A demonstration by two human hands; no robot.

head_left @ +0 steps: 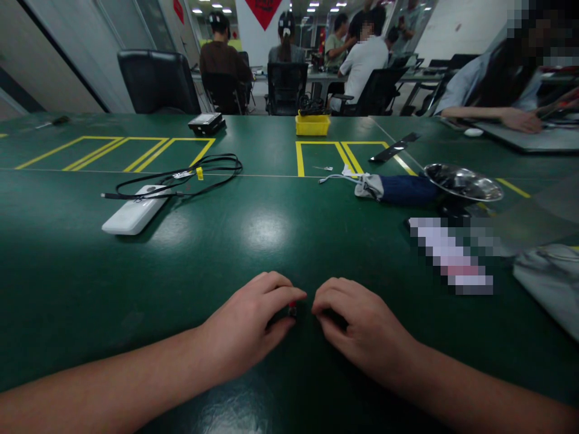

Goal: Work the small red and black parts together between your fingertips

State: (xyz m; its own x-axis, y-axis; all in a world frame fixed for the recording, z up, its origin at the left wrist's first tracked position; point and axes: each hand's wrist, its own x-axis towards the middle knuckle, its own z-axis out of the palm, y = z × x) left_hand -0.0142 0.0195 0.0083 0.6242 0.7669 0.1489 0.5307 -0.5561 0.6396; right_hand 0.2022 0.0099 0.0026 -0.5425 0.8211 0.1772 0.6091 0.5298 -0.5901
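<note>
On the green table, my left hand (257,319) has its fingers and thumb curled around a small red and dark object (292,309). Only a bit of it shows between thumb and forefinger, so its kind is unclear. Just to the right, a narrow gap away, my right hand (357,325) is closed with thumb and fingertips pressed together. Whatever those fingertips may hold is hidden. Both hands rest low over the tabletop.
A white power bank (136,211) lies left under a looped black cable (212,163). Right are a blue pouch (407,190), a metal bowl (465,181) and a blurred-out phone-like object (447,253). A yellow bin (312,125) stands behind. A person (497,90) sits far right.
</note>
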